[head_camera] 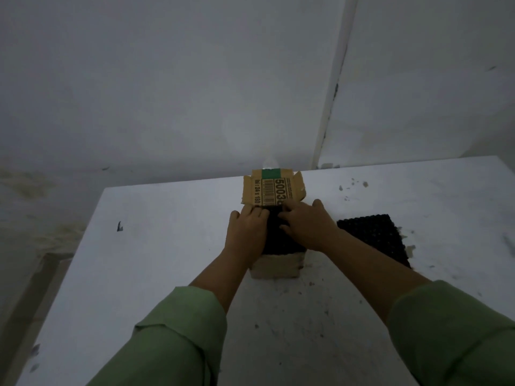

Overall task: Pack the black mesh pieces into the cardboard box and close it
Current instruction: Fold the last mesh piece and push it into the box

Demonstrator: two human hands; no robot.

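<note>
Both hands, left hand [248,228] and right hand [308,224], press flat with fingers spread on the black bumpy mesh piece [281,238] in the small brown cardboard box [274,267]; it looks light and bendy, best held by its edges.

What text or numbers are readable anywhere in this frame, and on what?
"5003", cut off by the right hand: large digits on the open lid flap of the cardboard box.
"24 x 180", with unclear letters before it: same flap, left edge.
Barcodes on the flap: digits too small to read.
Green strip at the flap's top: no legible text.
Nothing readable on the table or the mesh piece.
</note>
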